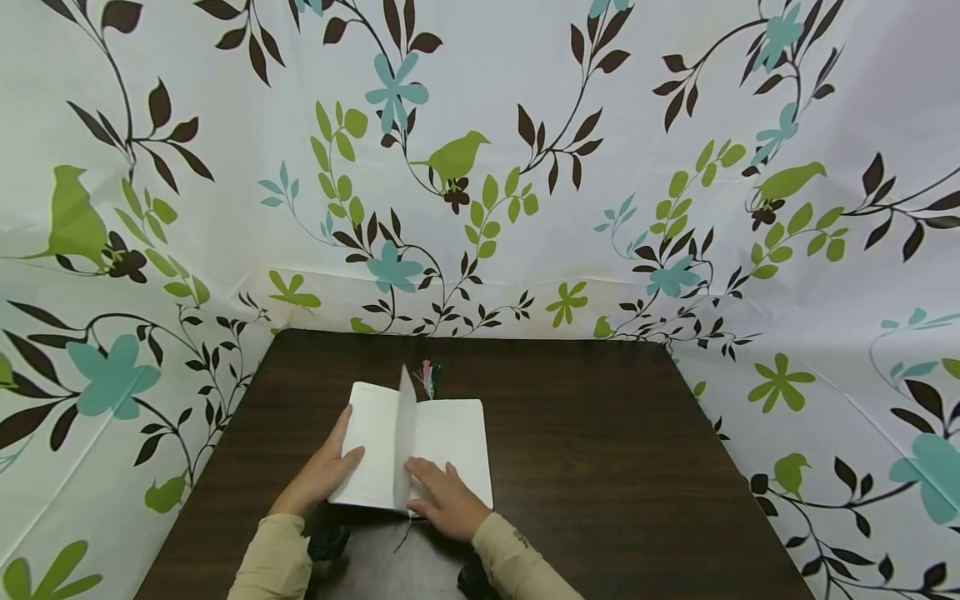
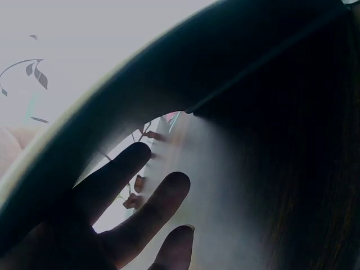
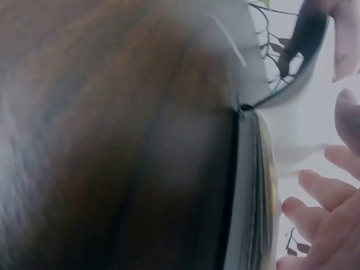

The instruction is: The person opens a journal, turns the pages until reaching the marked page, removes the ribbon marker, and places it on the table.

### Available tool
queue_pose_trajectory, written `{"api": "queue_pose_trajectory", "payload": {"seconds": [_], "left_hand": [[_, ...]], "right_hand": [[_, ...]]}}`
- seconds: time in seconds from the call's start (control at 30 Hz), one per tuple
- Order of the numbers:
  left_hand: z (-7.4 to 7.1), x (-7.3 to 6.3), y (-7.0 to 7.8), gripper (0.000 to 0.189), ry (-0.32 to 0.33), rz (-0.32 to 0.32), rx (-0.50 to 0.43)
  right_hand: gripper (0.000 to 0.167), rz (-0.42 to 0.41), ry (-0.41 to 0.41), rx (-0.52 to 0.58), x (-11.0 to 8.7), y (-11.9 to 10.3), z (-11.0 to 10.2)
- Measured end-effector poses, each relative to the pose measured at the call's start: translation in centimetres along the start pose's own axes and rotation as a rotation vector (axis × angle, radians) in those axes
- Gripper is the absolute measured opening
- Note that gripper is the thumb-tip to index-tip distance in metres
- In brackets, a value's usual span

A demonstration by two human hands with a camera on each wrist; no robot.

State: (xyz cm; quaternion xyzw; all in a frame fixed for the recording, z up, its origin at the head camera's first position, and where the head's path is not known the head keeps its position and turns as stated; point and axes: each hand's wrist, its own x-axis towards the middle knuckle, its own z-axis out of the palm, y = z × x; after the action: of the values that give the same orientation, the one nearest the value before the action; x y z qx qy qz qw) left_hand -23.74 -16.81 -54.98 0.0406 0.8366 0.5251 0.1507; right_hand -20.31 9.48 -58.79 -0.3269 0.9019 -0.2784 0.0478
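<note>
An open notebook (image 1: 457, 433) with blank white pages lies on the table, one leaf (image 1: 406, 433) standing up near its middle. My left hand (image 1: 326, 471) grips the left edge, thumb over the page. In the left wrist view its fingers (image 2: 152, 214) reach beneath the dark, raised cover (image 2: 129, 84). My right hand (image 1: 448, 500) rests on the lower part of the right page, fingertips beside the standing leaf. The right wrist view shows the stacked page edges (image 3: 256, 197) with the right fingers (image 3: 318, 191) spread above them.
A dark wooden table (image 1: 585, 467) bears the notebook. A pink and teal tassel (image 1: 428, 377) sticks out past the notebook's top edge, and a thin ribbon (image 1: 403, 536) hangs from the bottom. Behind and at the sides hangs a white cloth (image 1: 480, 50) printed with leaves and birds.
</note>
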Motion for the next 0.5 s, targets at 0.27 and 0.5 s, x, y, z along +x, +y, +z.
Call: {"api": "queue_pose_trajectory", "payload": {"seconds": [0.27, 0.5], "left_hand": [[-0.12, -0.37, 0.27, 0.067, -0.028, 0.021, -0.110], [-0.23, -0.41, 0.19, 0.084, -0.011, 0.013, 0.016]], "right_hand": [[0.051, -0.101, 0.000, -0.235, 0.08, -0.35, 0.87], [0.050, -0.125, 0.006, -0.240, -0.02, 0.26, 0.58]]}}
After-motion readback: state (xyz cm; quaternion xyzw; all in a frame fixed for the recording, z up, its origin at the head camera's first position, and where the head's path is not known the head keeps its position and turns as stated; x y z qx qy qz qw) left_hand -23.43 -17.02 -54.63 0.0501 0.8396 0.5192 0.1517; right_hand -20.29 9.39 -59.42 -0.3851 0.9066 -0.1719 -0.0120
